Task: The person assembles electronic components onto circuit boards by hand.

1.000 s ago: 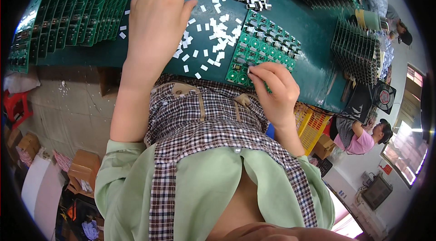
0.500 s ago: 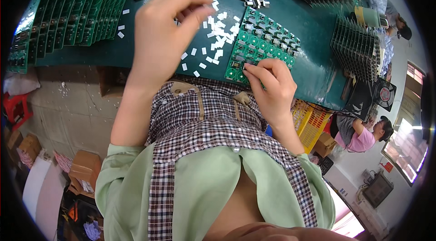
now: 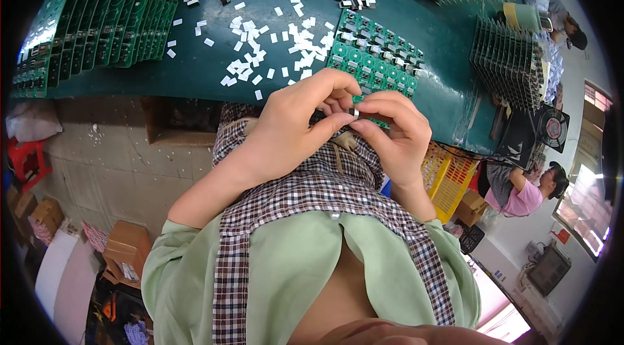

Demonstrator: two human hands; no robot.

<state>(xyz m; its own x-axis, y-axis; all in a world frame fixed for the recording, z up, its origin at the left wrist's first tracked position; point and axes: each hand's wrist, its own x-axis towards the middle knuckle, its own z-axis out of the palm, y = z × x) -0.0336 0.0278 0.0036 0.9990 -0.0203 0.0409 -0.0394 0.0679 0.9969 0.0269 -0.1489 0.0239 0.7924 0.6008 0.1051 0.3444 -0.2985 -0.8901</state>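
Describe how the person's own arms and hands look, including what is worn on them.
The left hand and right hand show no gloves, rings or watch. The forearms are bare too, below loose, plain pale green sleeves that end around the elbows.

Wearer's head cam, L of fisheye pr, steep down @ nearby hands (image 3: 292, 114), bench (image 3: 195, 78)
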